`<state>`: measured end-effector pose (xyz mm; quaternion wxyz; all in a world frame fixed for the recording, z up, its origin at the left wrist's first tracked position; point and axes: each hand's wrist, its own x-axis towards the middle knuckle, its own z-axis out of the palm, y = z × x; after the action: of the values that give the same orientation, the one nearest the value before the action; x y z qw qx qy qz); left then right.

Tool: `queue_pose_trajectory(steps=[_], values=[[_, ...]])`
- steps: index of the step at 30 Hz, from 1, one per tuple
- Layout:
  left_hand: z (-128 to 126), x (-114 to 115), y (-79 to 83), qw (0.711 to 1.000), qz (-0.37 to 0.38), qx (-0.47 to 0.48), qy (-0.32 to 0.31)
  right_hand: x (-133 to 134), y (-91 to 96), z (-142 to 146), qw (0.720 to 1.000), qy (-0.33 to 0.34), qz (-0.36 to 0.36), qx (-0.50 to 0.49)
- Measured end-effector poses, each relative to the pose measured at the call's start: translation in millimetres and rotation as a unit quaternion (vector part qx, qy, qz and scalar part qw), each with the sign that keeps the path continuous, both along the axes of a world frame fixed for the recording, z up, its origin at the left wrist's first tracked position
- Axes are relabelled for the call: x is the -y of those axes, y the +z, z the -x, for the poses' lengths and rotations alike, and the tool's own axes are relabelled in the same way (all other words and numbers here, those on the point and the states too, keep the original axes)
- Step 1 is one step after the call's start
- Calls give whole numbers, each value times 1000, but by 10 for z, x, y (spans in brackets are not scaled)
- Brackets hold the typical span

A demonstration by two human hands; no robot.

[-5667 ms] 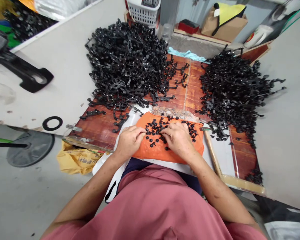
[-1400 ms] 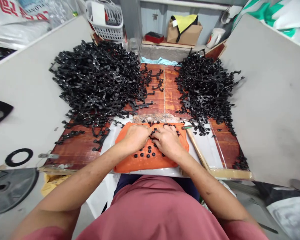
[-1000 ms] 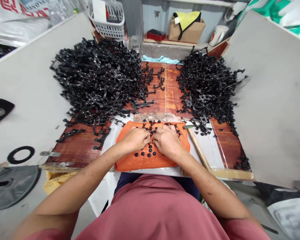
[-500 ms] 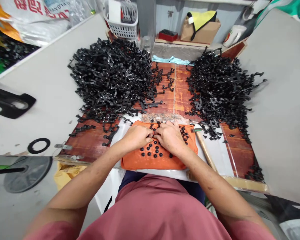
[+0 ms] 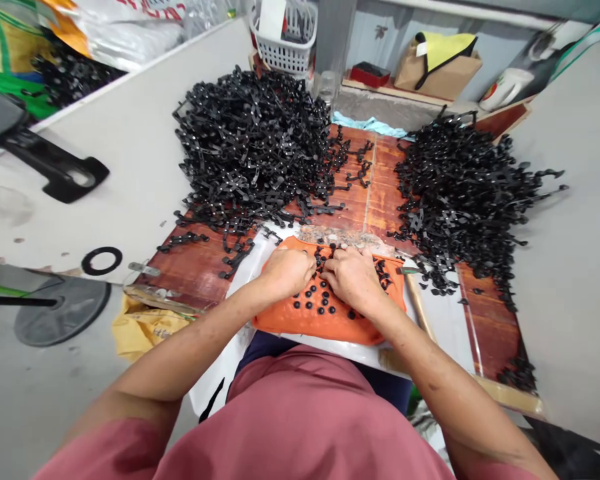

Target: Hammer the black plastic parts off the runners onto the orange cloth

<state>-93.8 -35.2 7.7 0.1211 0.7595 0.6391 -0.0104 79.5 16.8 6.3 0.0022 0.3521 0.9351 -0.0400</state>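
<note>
My left hand [image 5: 289,272] is over the left part of an orange cloth pad [image 5: 290,321], its fingers curled together. My right hand [image 5: 351,277] lies just right of it, fingers bent and closed near the pad's far edge. Whatever either hand pinches is too small or hidden to name. Small round black parts [image 5: 322,310] are scattered on the cloth below and between the hands. More black pieces [image 5: 383,273] lie to the right of my right hand. A narrow gap separates the two hands.
A large heap of black plastic parts [image 5: 260,147] stands at the back left of the wooden table [image 5: 380,193], another heap [image 5: 455,193] at the right. A wooden-handled tool [image 5: 420,307] lies beside the pad. Grey panels [image 5: 145,127] flank both sides.
The view has turned, so the scene sits further right in the picture. My hands, close together before, are now slightly apart. Both fingers remain curled over the pad.
</note>
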Motion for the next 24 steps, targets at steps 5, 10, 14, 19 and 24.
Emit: queue_pose_trajectory(steps=[5,10,14,19,24], values=[[186,-8,38,996,-40,64,43,15,70,-80,999,-33,5,-5],[578,-9,117,986,-79,116,85,30,120,38,997,13,25,-66],[557,-49,8,993,-50,104,17,8,97,211,998,45,28,-41],[412,-68,-90,993,-113,21,20,8,123,185,999,-5,-35,-21],[411,120,-3,990,-129,59,24,100,141,190,997,67,24,-41]])
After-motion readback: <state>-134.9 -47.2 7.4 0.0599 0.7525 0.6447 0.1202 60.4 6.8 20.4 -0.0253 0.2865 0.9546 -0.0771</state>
